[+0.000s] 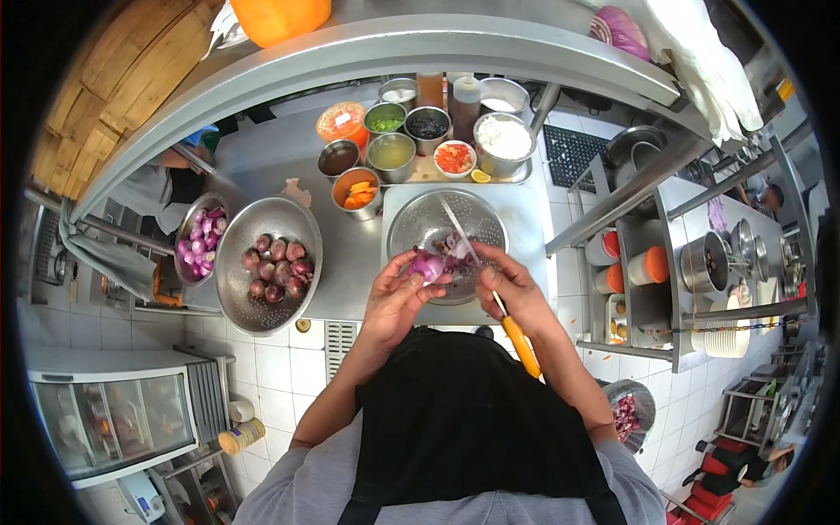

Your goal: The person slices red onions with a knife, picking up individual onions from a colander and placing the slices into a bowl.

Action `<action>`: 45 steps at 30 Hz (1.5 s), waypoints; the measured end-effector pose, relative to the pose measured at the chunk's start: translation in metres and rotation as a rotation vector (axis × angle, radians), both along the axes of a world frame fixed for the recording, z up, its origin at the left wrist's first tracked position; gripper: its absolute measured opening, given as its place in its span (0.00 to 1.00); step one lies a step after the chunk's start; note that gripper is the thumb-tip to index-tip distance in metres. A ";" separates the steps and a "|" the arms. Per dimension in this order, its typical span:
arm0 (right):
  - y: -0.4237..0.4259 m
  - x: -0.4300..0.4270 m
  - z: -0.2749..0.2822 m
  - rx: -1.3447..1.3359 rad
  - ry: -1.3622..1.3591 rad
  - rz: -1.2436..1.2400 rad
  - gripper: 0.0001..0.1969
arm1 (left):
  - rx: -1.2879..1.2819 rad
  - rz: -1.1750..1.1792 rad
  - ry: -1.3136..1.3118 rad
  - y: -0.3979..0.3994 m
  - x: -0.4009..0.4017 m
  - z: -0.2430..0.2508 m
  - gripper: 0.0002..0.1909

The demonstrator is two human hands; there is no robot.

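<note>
My left hand [397,295] holds a red onion [426,266], its purple flesh partly bared of skin, over a perforated steel colander [408,223]. In my right hand [513,285] is a kitchen knife [522,344] with a yellow handle. Its blade slants up and away over the colander, and the handle's end hangs back towards my black apron. Onion skins and trimmings [453,246] lie in the colander beneath the hands. To the left, a larger colander [230,226] holds several unpeeled red onions [274,266]. Beside it, a steel bowl [182,226] contains peeled purple onions [199,246].
Steel tubs with sauces, chopped greens and white powder [504,136] stand behind the colander, with squeeze bottles [466,105]. A tub of carrot pieces [357,197] is nearby. Overhead runs a steel shelf [420,46]. A bin with onion scraps [627,413] stands on the right floor.
</note>
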State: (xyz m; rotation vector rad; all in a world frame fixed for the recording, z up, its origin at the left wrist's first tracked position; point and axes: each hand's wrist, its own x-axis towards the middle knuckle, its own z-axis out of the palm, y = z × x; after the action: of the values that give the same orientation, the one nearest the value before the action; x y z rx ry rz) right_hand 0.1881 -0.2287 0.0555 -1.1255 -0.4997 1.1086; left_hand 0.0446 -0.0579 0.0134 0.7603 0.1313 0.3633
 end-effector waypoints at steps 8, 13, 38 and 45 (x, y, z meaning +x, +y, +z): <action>0.007 -0.015 0.011 -0.094 -0.148 0.072 0.34 | 0.139 0.077 0.184 0.000 0.005 0.004 0.20; 0.011 -0.016 0.005 -0.078 -0.158 0.100 0.32 | 0.148 0.084 0.176 0.001 0.007 0.004 0.19; 0.000 0.009 0.004 0.115 0.256 -0.077 0.26 | -0.023 -0.005 0.075 0.004 -0.006 -0.013 0.19; 0.014 0.006 -0.014 -0.247 -0.212 0.062 0.32 | -0.043 0.163 0.053 0.027 -0.028 -0.028 0.21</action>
State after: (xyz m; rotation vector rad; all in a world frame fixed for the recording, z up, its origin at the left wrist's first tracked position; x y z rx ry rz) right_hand 0.1940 -0.2152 0.0413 -1.4618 -0.5769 1.1318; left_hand 0.0165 -0.0306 -0.0145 0.7191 0.2509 0.4939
